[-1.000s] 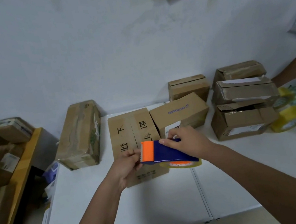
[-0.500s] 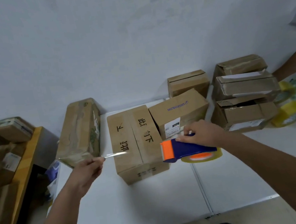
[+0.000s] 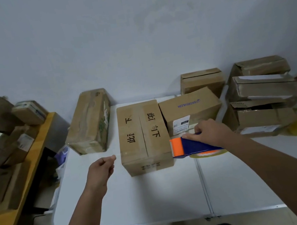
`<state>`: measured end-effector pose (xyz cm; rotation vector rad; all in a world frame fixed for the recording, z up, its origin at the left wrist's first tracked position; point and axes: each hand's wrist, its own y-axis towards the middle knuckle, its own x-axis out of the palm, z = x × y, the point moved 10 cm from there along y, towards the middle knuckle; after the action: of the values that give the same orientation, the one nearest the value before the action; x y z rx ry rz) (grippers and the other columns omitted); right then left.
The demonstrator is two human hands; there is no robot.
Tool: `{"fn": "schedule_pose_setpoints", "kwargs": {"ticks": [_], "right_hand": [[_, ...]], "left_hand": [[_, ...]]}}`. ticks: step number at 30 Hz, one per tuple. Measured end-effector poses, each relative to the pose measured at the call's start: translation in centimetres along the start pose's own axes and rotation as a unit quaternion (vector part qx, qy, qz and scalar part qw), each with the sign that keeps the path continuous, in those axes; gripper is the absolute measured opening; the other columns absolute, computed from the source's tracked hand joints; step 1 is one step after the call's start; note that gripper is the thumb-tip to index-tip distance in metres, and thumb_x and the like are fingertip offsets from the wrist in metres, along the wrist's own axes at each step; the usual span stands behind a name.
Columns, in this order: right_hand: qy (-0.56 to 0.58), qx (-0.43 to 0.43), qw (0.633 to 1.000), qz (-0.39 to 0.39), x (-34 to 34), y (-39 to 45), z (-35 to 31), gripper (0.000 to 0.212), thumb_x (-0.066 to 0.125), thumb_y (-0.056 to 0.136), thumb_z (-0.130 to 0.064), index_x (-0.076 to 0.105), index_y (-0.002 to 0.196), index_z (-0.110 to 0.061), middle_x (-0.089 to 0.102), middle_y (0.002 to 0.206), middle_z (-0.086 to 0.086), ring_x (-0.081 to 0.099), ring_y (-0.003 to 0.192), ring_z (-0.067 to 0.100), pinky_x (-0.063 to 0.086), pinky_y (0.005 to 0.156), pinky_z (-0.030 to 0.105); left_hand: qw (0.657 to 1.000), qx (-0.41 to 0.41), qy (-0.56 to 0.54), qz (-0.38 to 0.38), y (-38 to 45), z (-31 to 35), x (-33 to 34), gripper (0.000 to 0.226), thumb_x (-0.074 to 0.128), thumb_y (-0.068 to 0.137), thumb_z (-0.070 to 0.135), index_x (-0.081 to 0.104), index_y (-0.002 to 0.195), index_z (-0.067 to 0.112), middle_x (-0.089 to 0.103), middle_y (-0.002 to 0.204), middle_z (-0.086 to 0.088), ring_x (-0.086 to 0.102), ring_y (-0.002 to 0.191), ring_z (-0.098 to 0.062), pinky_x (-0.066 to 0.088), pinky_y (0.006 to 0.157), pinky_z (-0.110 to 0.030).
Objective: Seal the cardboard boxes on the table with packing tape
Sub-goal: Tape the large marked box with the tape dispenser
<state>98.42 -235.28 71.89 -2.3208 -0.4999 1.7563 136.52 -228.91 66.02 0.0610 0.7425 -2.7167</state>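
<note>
While right hand (image 3: 212,131) grips dispenser (image 3: 191,145), labelled box (image 3: 190,110) crowds behind.

box in front of me (image 3: 143,136) — matt brown cardboard, clear glossy tape strip (image 3: 140,151) across it | dispenser (image 3: 191,145) in my right hand (image 3: 212,131) — smooth blue and orange plastic | table (image 3: 156,194) smooth white | side bench (image 3: 24,180) — wood

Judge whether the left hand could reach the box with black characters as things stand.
Probably yes: the left hand hovers just left of that box, with only bare table between them; its fingers already pinch the tape end.
</note>
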Motion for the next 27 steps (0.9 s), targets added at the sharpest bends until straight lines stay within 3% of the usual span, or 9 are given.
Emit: {"fn": "schedule_pose_setpoints", "kwargs": {"ticks": [4, 8, 13, 16, 21, 27], "right_hand": [[0.012, -0.018, 1.0, -0.003, 0.1, -0.6, -0.2, 0.055, 0.037, 0.084, -0.078, 0.058, 0.087, -0.028, 0.064, 0.084, -0.007, 0.061, 0.08, 0.009, 0.054, 0.076, 0.026], [0.026, -0.034, 0.999, 0.001, -0.1, -1.1, -0.3, 0.054, 0.037, 0.086, -0.075, 0.059, 0.09, -0.026, 0.064, 0.085, -0.008, 0.06, 0.08, 0.009, 0.051, 0.072, 0.022], [0.018, -0.035, 0.999, 0.015, -1.4, -1.2, 0.7, 0.053, 0.042, 0.086, -0.073, 0.059, 0.078, -0.024, 0.063, 0.076, -0.006, 0.06, 0.073, 0.008, 0.044, 0.063, 0.021], [0.001, -0.026, 0.999, 0.019, -1.6, -0.6, 1.7, 0.056, 0.041, 0.084, -0.076, 0.061, 0.079, -0.024, 0.063, 0.075, -0.007, 0.059, 0.072, 0.007, 0.048, 0.067, 0.023], [-0.024, -0.036, 0.999, 0.013, -1.0, 0.7, 1.7, 0.061, 0.038, 0.083, -0.078, 0.064, 0.087, -0.023, 0.064, 0.078, -0.007, 0.06, 0.072, 0.007, 0.05, 0.069, 0.021], [-0.038, -0.042, 0.998, -0.004, -0.2, 1.3, 1.5, 0.063, 0.037, 0.083, -0.078, 0.064, 0.089, -0.022, 0.063, 0.076, -0.008, 0.059, 0.072, 0.006, 0.049, 0.069, 0.02]], "left_hand": [[0.998, 0.022, 0.022, 0.045, -0.3, -0.2, -1.1, 0.02, 0.071, 0.091, 0.017, 0.068, 0.088, -0.003, 0.053, 0.074, -0.008, 0.048, 0.074, -0.019, 0.048, 0.08, -0.03], [0.997, 0.037, 0.039, 0.058, -0.3, 0.5, -2.0, 0.019, 0.07, 0.092, 0.019, 0.069, 0.088, 0.001, 0.056, 0.076, -0.008, 0.051, 0.077, -0.02, 0.049, 0.083, -0.031], [0.994, 0.056, 0.077, 0.046, -0.3, 1.2, -2.4, 0.023, 0.067, 0.094, 0.021, 0.067, 0.09, -0.001, 0.056, 0.079, -0.012, 0.052, 0.079, -0.023, 0.049, 0.083, -0.033], [0.997, 0.039, 0.069, 0.02, -0.4, 0.2, -1.4, 0.023, 0.067, 0.094, 0.022, 0.065, 0.087, 0.001, 0.053, 0.074, -0.007, 0.05, 0.077, -0.021, 0.048, 0.08, -0.031], [0.999, 0.002, 0.041, 0.02, -0.4, -1.0, -0.9, 0.031, 0.067, 0.094, 0.03, 0.067, 0.098, 0.0, 0.052, 0.078, -0.007, 0.05, 0.079, -0.019, 0.047, 0.083, -0.03], [0.993, -0.023, 0.108, 0.031, -0.4, -1.6, -0.2, 0.035, 0.073, 0.088, 0.041, 0.061, 0.092, 0.008, 0.054, 0.083, 0.0, 0.048, 0.079, -0.016, 0.041, 0.081, -0.032]]}}
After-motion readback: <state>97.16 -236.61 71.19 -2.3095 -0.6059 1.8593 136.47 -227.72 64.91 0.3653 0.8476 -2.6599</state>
